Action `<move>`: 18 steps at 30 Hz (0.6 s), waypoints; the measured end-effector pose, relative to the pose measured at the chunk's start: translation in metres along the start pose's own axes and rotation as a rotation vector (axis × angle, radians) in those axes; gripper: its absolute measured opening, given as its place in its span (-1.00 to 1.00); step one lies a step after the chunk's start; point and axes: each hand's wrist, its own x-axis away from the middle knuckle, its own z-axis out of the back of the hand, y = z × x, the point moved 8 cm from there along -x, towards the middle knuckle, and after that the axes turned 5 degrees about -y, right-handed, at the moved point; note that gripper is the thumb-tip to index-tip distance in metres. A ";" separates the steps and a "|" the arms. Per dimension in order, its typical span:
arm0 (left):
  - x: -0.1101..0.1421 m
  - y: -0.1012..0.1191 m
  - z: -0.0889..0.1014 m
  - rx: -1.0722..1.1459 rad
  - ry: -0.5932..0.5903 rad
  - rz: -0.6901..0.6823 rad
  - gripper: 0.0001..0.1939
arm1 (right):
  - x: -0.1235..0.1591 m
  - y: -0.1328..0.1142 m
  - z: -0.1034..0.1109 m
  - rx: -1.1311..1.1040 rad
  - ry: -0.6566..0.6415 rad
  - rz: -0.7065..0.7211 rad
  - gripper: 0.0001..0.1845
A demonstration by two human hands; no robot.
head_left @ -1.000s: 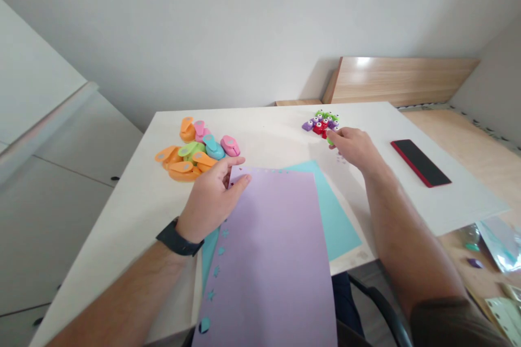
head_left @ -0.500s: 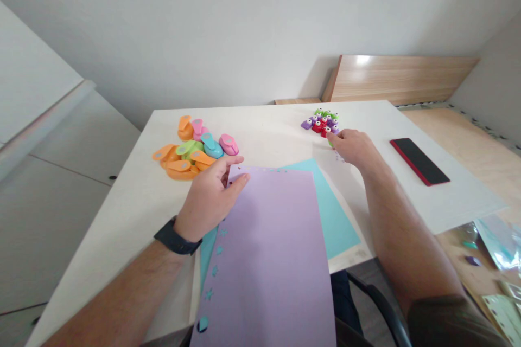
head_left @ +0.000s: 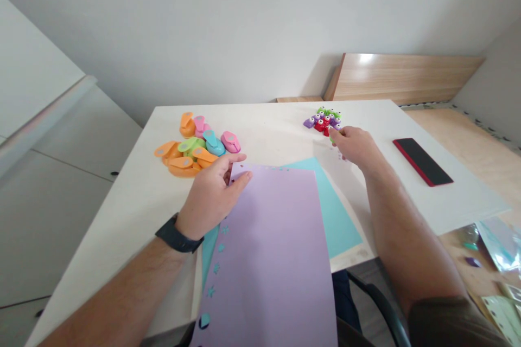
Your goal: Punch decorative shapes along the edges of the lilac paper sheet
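Observation:
My left hand (head_left: 214,187) pinches a sheet of purple paper (head_left: 277,244) by its upper left corner, thumb on top. Small shapes are punched along the sheet's left and top edges. Beneath it lies a turquoise sheet (head_left: 340,222). Farther right, my right hand (head_left: 355,146) has its fingers closed on a small green craft punch (head_left: 331,140), mostly hidden by the fingertips. Just beyond those fingers sits a cluster of small craft punches (head_left: 319,126) in purple, red and green. Several tiny purple paper cut-outs (head_left: 341,156) lie below the hand.
Several larger lever punches (head_left: 182,165) in orange, green, blue and pink are grouped at the left of the white table (head_left: 268,124). A black and red flat case (head_left: 423,161) lies at the right. A chair armrest (head_left: 385,303) stands below the table's front edge.
The view has shifted slightly. Both hands keep nearly the same places, the left on the purple paper and the right at the small green craft punch.

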 end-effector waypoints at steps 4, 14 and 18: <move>0.000 -0.001 0.000 -0.004 -0.002 0.002 -0.56 | -0.001 -0.001 -0.005 -0.012 -0.057 0.035 -0.38; -0.001 -0.005 -0.003 0.015 -0.005 0.012 -0.56 | -0.005 0.011 0.001 0.024 0.000 -0.030 -0.40; -0.002 -0.007 -0.003 0.018 -0.001 0.008 -0.57 | -0.004 0.009 0.002 -0.043 0.061 0.010 -0.41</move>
